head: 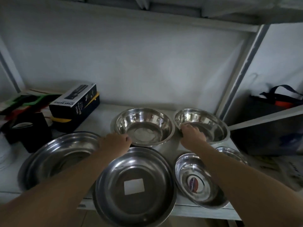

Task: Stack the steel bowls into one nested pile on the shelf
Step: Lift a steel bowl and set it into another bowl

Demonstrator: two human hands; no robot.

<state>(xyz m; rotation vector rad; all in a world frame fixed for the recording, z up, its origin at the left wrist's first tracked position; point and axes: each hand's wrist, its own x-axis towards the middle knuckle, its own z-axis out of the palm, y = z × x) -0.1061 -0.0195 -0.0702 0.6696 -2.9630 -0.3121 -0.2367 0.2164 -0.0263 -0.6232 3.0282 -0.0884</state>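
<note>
Several steel bowls lie spread over the white shelf [101, 115]. At the back stand a deep middle bowl [147, 122] and a deep right bowl [211, 123]. My left hand [114, 142] grips the near-left rim of the middle bowl. My right hand [192, 134] holds the near-left rim of the right bowl, fingers inside it. In front lie a wide left bowl [57, 158], a large bowl with a white label [136, 185] overhanging the shelf edge, a small bowl with a round sticker [196, 181], and a bowl partly hidden behind my right forearm [232, 153].
A black spray-bottle box [73, 102] lies at the back left over a yellow-edged box. A black cup [24, 130] and green-and-red clutter [24, 102] fill the left end. A grey upright post [242, 69] bounds the right side; beyond it sits a dark bag [277, 102].
</note>
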